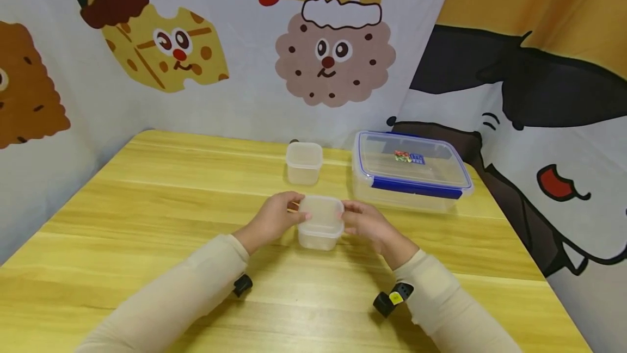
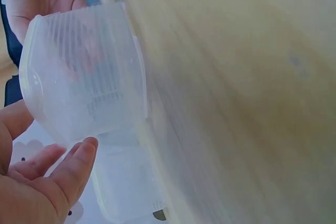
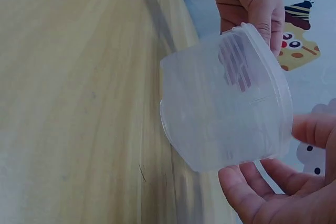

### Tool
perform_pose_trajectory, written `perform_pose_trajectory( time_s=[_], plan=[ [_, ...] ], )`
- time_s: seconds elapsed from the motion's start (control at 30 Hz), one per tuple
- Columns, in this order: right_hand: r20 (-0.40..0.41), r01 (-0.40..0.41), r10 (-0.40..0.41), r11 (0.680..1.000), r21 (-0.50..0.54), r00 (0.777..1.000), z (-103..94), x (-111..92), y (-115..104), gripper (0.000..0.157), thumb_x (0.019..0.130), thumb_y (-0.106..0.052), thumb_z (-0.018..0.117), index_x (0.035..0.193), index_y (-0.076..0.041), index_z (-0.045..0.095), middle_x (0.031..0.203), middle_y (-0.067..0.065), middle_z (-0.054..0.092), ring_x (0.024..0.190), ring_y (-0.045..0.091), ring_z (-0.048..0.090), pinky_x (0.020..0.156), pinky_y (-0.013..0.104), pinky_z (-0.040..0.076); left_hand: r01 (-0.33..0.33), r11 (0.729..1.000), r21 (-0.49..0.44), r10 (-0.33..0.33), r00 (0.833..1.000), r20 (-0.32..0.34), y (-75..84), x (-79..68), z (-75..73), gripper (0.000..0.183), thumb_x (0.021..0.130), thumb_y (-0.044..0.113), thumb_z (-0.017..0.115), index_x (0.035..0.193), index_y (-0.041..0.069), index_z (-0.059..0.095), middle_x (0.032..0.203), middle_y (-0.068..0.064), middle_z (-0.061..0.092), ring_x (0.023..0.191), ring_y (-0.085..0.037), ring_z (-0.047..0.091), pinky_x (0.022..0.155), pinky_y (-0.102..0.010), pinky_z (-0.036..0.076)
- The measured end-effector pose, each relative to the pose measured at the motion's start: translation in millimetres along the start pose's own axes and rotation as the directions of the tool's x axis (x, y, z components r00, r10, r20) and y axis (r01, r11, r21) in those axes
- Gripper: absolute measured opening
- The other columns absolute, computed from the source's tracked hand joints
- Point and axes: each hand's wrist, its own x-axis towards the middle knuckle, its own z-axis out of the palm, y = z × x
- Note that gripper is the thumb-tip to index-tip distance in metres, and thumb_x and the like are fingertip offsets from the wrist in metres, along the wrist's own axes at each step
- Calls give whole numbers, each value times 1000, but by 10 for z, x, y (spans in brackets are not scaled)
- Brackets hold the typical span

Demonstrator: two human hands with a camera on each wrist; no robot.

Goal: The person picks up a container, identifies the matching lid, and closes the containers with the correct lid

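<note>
A small clear plastic food container (image 1: 320, 241) with a frosted lid (image 1: 321, 215) stands upright near the middle of the table, between the two hands. On its left side, the left hand (image 1: 274, 217) holds it with the thumb at the lid's edge and the fingers against the wall. The right hand (image 1: 369, 225) grips the opposite side in the same manner, its thumb by the lid's rim. Ribbed walls of this container show in the left wrist view. Just behind it is a second small lidded container (image 1: 303, 173), which neither hand touches.
A large clear storage box (image 1: 411, 165) with blue side clips stands at the back right of the wooden table (image 1: 147, 206). Printed cloth (image 1: 235, 108) with cartoon figures hangs behind the table and along its sides.
</note>
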Motion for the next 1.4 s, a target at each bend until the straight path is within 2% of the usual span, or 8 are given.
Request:
perform_pose_trajectory(
  time_s=[0.13,0.27,0.47,0.7,0.97,1.13,1.4],
  plan=[
    [-39,-15,16,1000,7,999,-5,52,-15,45,100,-19,46,136,7,46,134,23,52,120,35,53,100,46,46,-6,1000,-13,6,1000,9,-2,15,1,39,88,11,72,123,-2,60,118,-13,64,107,-28,61,84,-36,56],
    [-53,-20,20,1000,-13,998,-8,96,-10,43,101,-19,41,133,10,47,129,25,55,115,34,56,97,44,49,-4,1000,-14,4,1000,14,-1,4,5,41,88,11,72,124,-2,59,119,-13,64,107,-27,61,84,-36,56],
    [-44,-29,28,999,-23,999,-18,145,28,41,102,-17,40,129,12,50,123,24,59,104,26,61,89,39,53,1,999,-32,-1,1000,22,6,-13,25,45,88,11,72,127,-2,56,120,-14,63,106,-27,61,86,-36,55],
    [-12,-41,41,999,6,999,-11,164,5,38,101,-17,43,125,12,51,118,23,61,100,23,63,87,38,55,-1,1000,-29,1,1000,17,-27,-31,16,46,88,11,71,129,-2,55,120,-16,62,107,-29,61,86,-38,55],
    [-4,-31,31,999,24,1000,-3,181,3,40,101,-17,43,128,12,51,123,26,59,107,28,62,91,41,53,-12,1000,-20,13,1000,26,-57,-22,-16,46,90,12,69,131,-2,53,120,-19,60,107,-31,60,87,-40,54],
    [-23,-37,37,999,-5,999,-2,205,15,39,101,-18,42,127,11,52,121,24,60,105,26,62,93,40,52,6,1000,-10,-5,999,51,-62,-24,-26,48,93,16,66,135,1,50,125,-19,57,110,-31,59,90,-42,53],
    [-37,-62,59,996,-70,998,-33,180,34,46,103,-30,45,129,7,53,126,22,59,114,31,59,95,43,50,34,999,-31,-31,994,101,-78,-50,-37,55,94,19,64,141,-1,42,131,-22,53,116,-35,56,92,-46,51]
  ],
)
